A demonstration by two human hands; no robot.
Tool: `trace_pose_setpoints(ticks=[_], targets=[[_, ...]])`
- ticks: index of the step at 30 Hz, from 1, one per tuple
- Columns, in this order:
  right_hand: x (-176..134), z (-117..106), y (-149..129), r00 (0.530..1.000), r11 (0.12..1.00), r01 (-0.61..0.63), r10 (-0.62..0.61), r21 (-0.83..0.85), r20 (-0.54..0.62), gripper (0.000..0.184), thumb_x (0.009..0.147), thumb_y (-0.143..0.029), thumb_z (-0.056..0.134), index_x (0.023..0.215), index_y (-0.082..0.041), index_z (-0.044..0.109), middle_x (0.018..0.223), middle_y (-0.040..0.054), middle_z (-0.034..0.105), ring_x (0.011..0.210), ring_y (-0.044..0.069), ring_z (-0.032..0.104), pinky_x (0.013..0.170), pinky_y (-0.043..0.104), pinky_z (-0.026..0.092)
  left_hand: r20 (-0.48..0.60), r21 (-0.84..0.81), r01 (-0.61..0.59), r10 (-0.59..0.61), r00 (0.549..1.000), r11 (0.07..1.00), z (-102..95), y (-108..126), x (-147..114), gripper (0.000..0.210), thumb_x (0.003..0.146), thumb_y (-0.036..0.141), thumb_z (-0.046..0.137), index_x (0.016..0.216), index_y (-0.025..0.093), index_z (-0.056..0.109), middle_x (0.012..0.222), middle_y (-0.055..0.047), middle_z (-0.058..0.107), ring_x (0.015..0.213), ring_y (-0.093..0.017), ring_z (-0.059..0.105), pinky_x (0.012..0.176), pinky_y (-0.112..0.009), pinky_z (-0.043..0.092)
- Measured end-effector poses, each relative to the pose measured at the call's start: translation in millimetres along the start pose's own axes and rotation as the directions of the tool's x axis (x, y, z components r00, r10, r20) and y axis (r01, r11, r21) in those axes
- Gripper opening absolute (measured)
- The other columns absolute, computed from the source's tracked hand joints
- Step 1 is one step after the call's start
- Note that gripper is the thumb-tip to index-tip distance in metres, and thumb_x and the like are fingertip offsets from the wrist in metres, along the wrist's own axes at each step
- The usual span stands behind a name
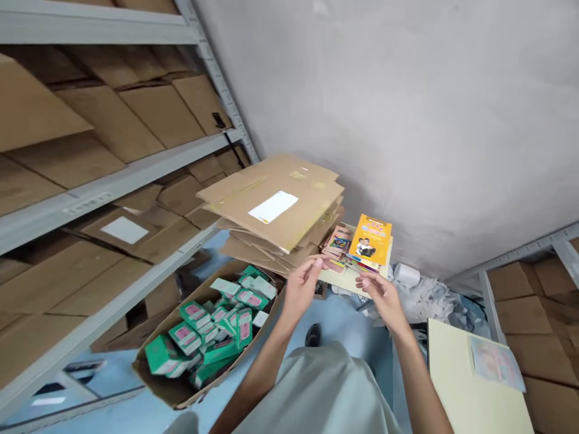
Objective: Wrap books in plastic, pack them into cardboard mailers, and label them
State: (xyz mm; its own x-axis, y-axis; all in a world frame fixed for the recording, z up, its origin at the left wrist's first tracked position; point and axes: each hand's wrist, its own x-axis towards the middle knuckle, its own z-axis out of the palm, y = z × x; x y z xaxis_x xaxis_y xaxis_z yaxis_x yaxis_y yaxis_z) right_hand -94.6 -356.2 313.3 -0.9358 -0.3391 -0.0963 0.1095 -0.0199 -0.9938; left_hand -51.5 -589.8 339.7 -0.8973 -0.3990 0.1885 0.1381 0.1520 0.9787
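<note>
My left hand (304,286) is raised at the near left edge of a small ledge, fingers loosely bent and nothing visible in its grasp. Close beyond its fingertips, a stack of small picture packs (339,239) lies on the pale board (333,278). My right hand (383,299) hovers at the board's near right side, its fingers slightly curled, apart and bare. Just past it rests an orange booklet (371,240) with a picture of people on its cover, lying on other colourful printed items. Whether either hand touches the board is hard to tell.
Flattened cardboard (289,187) is piled to the left of the board. Below it, an open carton (181,395) holds several green-and-white boxes (244,325). Metal shelving (136,175) with cartons lines the left. Crumpled white wrapping (429,301) and a cream panel (470,386) are at right.
</note>
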Motion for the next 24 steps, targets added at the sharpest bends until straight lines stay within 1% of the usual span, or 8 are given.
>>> trace_pose_setpoints(ticks=[2, 4, 6, 9, 11, 15, 19, 24], targets=[[29, 43, -4, 0.999, 1.0, 0.001, 0.0, -0.017, 0.054, 0.055, 0.085, -0.074, 0.083, 0.112, -0.026, 0.083, 0.108, 0.0095, 0.085, 0.099, 0.028, 0.081, 0.094, 0.043, 0.065, -0.124, -0.001, 0.005, -0.005, 0.992, 1.0, -46.6, -2, 11, 0.049, 0.103, 0.064, 0.06, 0.087, 0.021, 0.076, 0.113, -0.011, 0.084, 0.108, -0.027, 0.076, 0.1, -0.038, 0.059], [56, 84, -5, 0.996, 1.0, -0.024, 0.025, -0.009, 0.08, 0.059, 0.082, -0.077, 0.083, 0.109, -0.025, 0.083, 0.104, 0.0092, 0.084, 0.094, 0.026, 0.08, 0.087, 0.04, 0.065, -0.219, -0.013, 0.015, -0.018, 0.975, 1.0, -84.2, -7, 20, 0.049, 0.102, 0.066, 0.061, 0.093, 0.02, 0.078, 0.111, -0.011, 0.084, 0.106, -0.026, 0.076, 0.1, -0.039, 0.059], [78, 123, -5, 0.991, 0.995, -0.094, 0.092, 0.016, 0.095, 0.065, 0.078, -0.082, 0.084, 0.105, -0.022, 0.082, 0.1, 0.0096, 0.084, 0.086, 0.024, 0.08, 0.078, 0.036, 0.063, -0.273, -0.053, 0.036, -0.05, 0.961, 0.998, -112.4, -14, 27, 0.05, 0.1, 0.067, 0.063, 0.098, 0.02, 0.079, 0.112, -0.011, 0.083, 0.103, -0.026, 0.077, 0.098, -0.039, 0.06], [102, 168, -4, 0.965, 0.972, -0.232, 0.224, 0.044, 0.138, 0.073, 0.069, -0.088, 0.084, 0.093, -0.019, 0.078, 0.094, 0.0094, 0.082, 0.074, 0.021, 0.078, 0.068, 0.031, 0.061, -0.296, -0.132, 0.081, -0.117, 0.948, 0.988, -139.6, -27, 35, 0.051, 0.096, 0.07, 0.069, 0.105, 0.021, 0.077, 0.116, -0.012, 0.082, 0.103, -0.027, 0.078, 0.097, -0.04, 0.062], [110, 188, -4, 0.958, 0.962, -0.265, 0.255, 0.063, 0.134, 0.073, 0.065, -0.089, 0.086, 0.085, -0.019, 0.073, 0.084, 0.0052, 0.077, 0.066, 0.019, 0.076, 0.063, 0.03, 0.059, -0.288, -0.183, 0.11, -0.16, 0.944, 0.977, -149.7, -36, 38, 0.054, 0.092, 0.072, 0.073, 0.11, 0.021, 0.074, 0.119, -0.013, 0.081, 0.103, -0.027, 0.079, 0.095, -0.041, 0.063], [114, 207, -10, 0.981, 0.979, -0.184, 0.177, 0.088, 0.075, 0.068, 0.062, -0.082, 0.094, 0.077, -0.022, 0.065, 0.065, -0.0041, 0.062, 0.06, 0.018, 0.072, 0.06, 0.028, 0.055, -0.223, -0.282, 0.18, -0.246, 0.943, 0.943, -156.4, -47, 43, 0.063, 0.087, 0.076, 0.077, 0.12, 0.022, 0.069, 0.122, -0.014, 0.08, 0.103, -0.027, 0.08, 0.093, -0.042, 0.064], [108, 210, -24, 0.995, 0.994, -0.088, 0.085, 0.066, 0.05, 0.064, 0.068, -0.081, 0.091, 0.077, -0.022, 0.066, 0.067, -0.0028, 0.064, 0.06, 0.017, 0.067, 0.059, 0.028, 0.054, -0.168, -0.357, 0.22, -0.294, 0.941, 0.908, -152.5, -47, 50, 0.066, 0.086, 0.075, 0.079, 0.123, 0.021, 0.068, 0.12, -0.014, 0.08, 0.103, -0.027, 0.08, 0.095, -0.041, 0.064], [84, 200, -42, 0.999, 0.999, 0.044, -0.044, 0.013, 0.032, 0.058, 0.081, -0.077, 0.084, 0.073, -0.024, 0.062, 0.065, -0.0024, 0.061, 0.059, 0.017, 0.062, 0.058, 0.029, 0.055, -0.18, -0.398, 0.192, -0.281, 0.943, 0.897, -139.1, -35, 60, 0.059, 0.087, 0.074, 0.079, 0.109, 0.02, 0.07, 0.11, -0.01, 0.081, 0.103, -0.025, 0.079, 0.097, -0.037, 0.064]])
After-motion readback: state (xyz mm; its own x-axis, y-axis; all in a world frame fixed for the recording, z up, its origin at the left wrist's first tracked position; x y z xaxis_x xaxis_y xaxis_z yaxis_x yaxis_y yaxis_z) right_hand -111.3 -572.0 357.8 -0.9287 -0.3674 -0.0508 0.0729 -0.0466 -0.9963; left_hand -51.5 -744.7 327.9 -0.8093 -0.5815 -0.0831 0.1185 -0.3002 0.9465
